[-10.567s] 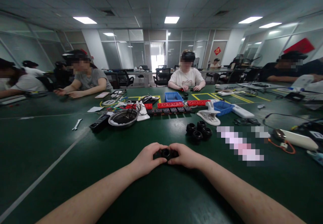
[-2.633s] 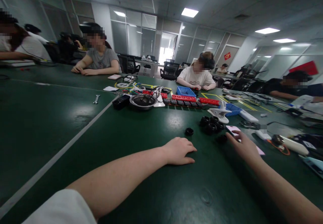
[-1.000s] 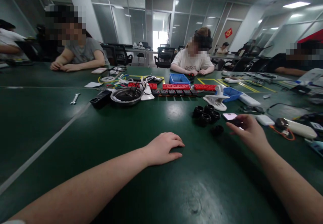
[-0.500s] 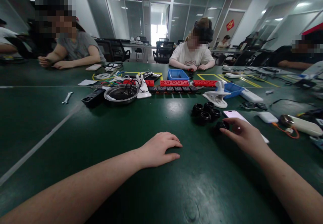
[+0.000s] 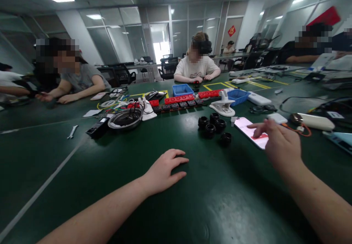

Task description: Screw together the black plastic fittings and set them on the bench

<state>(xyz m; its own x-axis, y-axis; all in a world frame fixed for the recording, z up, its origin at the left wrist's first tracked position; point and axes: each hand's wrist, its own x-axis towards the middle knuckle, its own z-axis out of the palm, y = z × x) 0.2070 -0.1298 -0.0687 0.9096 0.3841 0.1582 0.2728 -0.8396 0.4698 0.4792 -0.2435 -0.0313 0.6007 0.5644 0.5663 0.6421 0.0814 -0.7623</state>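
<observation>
My left hand (image 5: 164,171) rests on the green tabletop with its fingers spread and nothing in it. Over the lit smartphone (image 5: 243,127) hovers my right hand (image 5: 284,145), its index finger stretched toward the screen; whether it touches the glass I cannot tell. The right hand holds nothing. A lone black ring-shaped part (image 5: 226,138) stands just left of the phone. Several similar black parts (image 5: 210,130) cluster a little farther away, between the two hands.
Behind are a white clamp base (image 5: 224,106), blue trays (image 5: 183,90), red power strips (image 5: 179,99) and a metal bowl (image 5: 125,121). A wrench (image 5: 72,132) lies left; a white case (image 5: 277,118) and power bank (image 5: 316,121) lie right. Other people sit across the table.
My right hand has let go of the black ring-shaped part and moved right, over the phone. The phone's screen is more visible, and the whole view has shifted. My left hand stays on the table.
</observation>
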